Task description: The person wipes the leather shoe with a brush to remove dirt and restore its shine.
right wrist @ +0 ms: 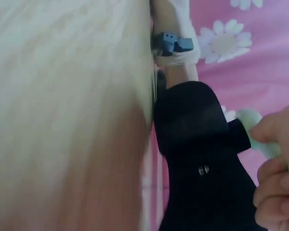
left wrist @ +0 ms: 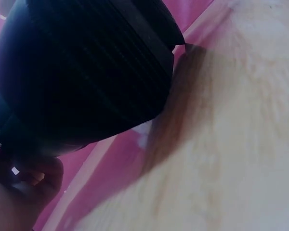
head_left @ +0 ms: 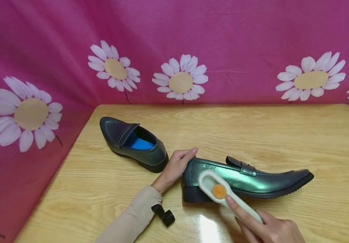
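A shiny dark-green loafer (head_left: pixel 271 182) is held on its side-facing profile by my left hand (head_left: pixel 175 165), which grips the back of its heel collar. Its toe points right. My right hand (head_left: pixel 271 226) holds a pale handled brush (head_left: pixel 243 205) with an orange round button, the index finger stretched along the handle up to the button. The brush head overlaps the shoe's side near the heel; its bristles are hidden. In the left wrist view the shoe (left wrist: pixel 82 67) looms dark above the table. The right wrist view shows the black sole (right wrist: pixel 192 125) and the brush's pale end (right wrist: pixel 250 118).
The matching loafer (head_left: pixel 138 145), with a blue insole, stands upright at the left, toe toward the back left. Both rest over a wood-grain table (head_left: pixel 283 131). A pink cloth (head_left: pixel 238 40) with large daisies hangs behind. A black strap device (head_left: pixel 163 215) sits on the left wrist.
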Motion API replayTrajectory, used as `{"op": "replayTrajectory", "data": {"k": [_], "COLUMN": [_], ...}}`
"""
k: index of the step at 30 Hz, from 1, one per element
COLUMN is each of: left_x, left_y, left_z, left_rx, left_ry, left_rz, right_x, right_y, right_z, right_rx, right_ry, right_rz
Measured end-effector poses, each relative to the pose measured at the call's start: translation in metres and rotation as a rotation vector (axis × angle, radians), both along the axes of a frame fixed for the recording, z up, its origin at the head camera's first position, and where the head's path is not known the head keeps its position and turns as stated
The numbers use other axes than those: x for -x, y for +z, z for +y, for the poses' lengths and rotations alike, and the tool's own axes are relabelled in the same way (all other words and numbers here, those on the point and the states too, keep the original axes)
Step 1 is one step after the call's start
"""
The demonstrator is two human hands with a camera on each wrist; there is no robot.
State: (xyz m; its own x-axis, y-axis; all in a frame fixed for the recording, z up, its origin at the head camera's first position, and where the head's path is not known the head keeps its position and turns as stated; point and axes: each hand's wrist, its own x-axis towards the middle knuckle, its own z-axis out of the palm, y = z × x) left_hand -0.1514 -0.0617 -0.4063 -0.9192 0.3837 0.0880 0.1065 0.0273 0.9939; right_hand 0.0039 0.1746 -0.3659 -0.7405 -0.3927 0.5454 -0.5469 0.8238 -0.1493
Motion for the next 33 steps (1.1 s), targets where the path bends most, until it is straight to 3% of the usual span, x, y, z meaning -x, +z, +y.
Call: {"op": "replayTrajectory", "data": {"k": [5,12,19,27,33], "left_x": [0.0,-0.002,-0.001,-0.002,0.001], "left_y": [-0.002,-0.001,0.004,0.006,0.007], "left_z": [0.0,0.002,0.002,0.001,0.0], "left_rx": [-0.007,0.017,0.032,0.019,0.01], "left_ry": [-0.007,0.0,-0.016,0.0,-0.008], "left_rz": [0.013,0.068,0.056,0.068,0.099], "right_x": [0.005,0.004,0.005,0.003,0.006], "right_y": [0.003,-0.003,0.003,0.0,0.006], "right_z": [0.013,0.005,0.011,0.002,0.017], "right_rx": [0.077,0.053,0.115,0.068,0.111], "right_ry": [-0.102,-0.016,-0.104,-0.012,-0.078], "right_rz": [-0.005,0.017,-0.005,0.038,-0.019]}}
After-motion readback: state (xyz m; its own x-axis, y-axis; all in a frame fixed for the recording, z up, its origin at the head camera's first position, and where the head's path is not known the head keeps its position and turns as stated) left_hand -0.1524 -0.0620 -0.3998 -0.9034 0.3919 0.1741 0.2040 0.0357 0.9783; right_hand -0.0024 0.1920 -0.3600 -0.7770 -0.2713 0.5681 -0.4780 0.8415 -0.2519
